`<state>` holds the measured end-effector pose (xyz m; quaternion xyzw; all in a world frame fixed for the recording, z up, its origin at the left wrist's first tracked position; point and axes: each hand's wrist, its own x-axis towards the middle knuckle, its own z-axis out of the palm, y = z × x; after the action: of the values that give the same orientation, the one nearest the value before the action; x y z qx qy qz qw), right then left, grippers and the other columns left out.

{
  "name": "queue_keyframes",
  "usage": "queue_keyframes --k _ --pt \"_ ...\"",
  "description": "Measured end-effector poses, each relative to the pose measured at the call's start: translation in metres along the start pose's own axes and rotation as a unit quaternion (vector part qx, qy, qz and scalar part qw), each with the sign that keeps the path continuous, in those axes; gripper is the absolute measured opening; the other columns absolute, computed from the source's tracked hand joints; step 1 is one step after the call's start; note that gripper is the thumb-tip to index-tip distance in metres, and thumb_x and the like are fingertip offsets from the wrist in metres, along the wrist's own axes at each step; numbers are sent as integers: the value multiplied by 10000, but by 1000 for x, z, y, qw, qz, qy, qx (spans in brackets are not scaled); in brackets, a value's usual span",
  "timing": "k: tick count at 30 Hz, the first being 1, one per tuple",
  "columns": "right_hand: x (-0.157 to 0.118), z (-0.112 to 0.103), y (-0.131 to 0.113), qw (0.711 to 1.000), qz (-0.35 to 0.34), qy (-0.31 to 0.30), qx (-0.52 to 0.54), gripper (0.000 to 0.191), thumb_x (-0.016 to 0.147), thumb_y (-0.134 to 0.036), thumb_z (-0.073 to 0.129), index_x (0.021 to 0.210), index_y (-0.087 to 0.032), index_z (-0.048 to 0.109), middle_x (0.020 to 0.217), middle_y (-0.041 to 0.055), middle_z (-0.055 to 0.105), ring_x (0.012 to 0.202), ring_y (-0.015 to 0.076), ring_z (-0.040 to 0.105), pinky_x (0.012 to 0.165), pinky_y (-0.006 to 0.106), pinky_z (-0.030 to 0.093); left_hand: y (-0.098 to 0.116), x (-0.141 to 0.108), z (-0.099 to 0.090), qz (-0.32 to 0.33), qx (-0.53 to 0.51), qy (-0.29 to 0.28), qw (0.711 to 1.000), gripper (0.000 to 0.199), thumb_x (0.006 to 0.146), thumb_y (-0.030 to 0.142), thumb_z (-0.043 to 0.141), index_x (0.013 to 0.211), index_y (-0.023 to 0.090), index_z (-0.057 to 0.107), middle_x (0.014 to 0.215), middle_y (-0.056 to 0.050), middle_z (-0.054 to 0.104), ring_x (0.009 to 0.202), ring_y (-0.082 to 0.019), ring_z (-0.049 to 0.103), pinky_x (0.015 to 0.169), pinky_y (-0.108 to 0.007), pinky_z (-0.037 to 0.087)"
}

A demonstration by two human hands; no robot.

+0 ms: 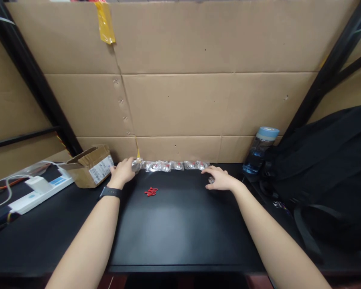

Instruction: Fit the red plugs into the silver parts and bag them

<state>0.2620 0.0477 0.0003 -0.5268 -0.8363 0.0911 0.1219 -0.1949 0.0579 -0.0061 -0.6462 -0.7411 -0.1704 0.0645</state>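
My left hand [122,173], with a dark watch band on the wrist, has its fingers curled at a clear plastic packet [136,165] at the left end of a row. Several similar packets [177,165] with round silvery things and bits of red inside line the back of the black table. My right hand [222,179] is near the row's right end, fingers bent around a small round shiny thing [211,180]. Its index fingertip is close to the last packet [202,165]. A small bundle of red cord [151,192] lies in front of the row, apart from both hands.
An open cardboard box [92,168] and a white power strip [43,194] with a plugged-in charger sit at left. On the right stand a blue-lidded water bottle [260,150] and a black backpack [327,172]. A cardboard wall [180,100] closes off the back.
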Motion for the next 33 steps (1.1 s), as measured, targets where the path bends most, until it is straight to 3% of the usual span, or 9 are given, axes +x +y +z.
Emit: queue_keyframes --k 4,7,10,13,18,23,28,33 --pt "1 0 20 999 6 -29 32 652 650 -224 772 1285 -269 630 1260 101 612 1131 289 590 964 389 441 -20 2 6 -32 -7 -28 999 565 765 183 610 1311 326 586 1296 -102 682 1229 -344 594 961 -443 429" --pt "2 -2 29 998 -1 -28 58 565 670 -202 738 1230 -185 661 1112 101 669 944 227 656 853 307 490 -22 2 11 -46 -20 -41 998 493 749 163 593 1209 326 662 1189 -82 739 1176 -325 634 959 -437 430" --pt "3 -4 32 996 2 -35 80 469 669 -193 735 1137 -190 699 988 60 707 808 190 665 744 266 495 -21 1 13 -46 -31 -32 998 418 757 161 576 1122 320 704 1097 -65 771 1139 -308 651 965 -434 423" --pt "2 -4 32 995 5 -28 92 419 649 -190 755 1066 -211 722 938 36 720 775 178 662 708 249 486 -21 0 12 -45 -37 -24 998 366 772 176 578 1081 306 721 1066 -75 779 1109 -308 658 978 -446 410" --pt "2 -3 32 996 6 -26 91 414 638 -185 746 1050 -215 727 922 29 721 760 177 665 699 249 487 -24 1 13 -49 -18 -24 998 473 786 218 592 1237 342 661 1270 -87 706 1203 -354 604 982 -495 396" --pt "2 -3 33 996 8 -24 89 447 608 -174 764 1051 -221 729 929 28 721 763 179 666 692 246 489 -26 2 16 -52 -32 -43 997 448 803 228 574 1224 346 669 1200 -73 741 1171 -325 627 954 -446 419" --pt "2 -4 32 996 13 -26 89 432 621 -194 770 1050 -220 727 938 27 721 771 179 670 694 248 487 -21 -1 10 -58 -35 -7 998 344 810 230 575 1107 321 722 1119 -68 762 1128 -323 627 935 -444 411" --pt "1 -5 32 996 11 -21 87 424 615 -192 778 1036 -221 735 931 26 731 761 179 672 697 250 489 -8 -6 -10 -77 -20 74 994 306 846 170 529 1052 274 730 1108 -88 748 1104 -330 612 916 -465 384"
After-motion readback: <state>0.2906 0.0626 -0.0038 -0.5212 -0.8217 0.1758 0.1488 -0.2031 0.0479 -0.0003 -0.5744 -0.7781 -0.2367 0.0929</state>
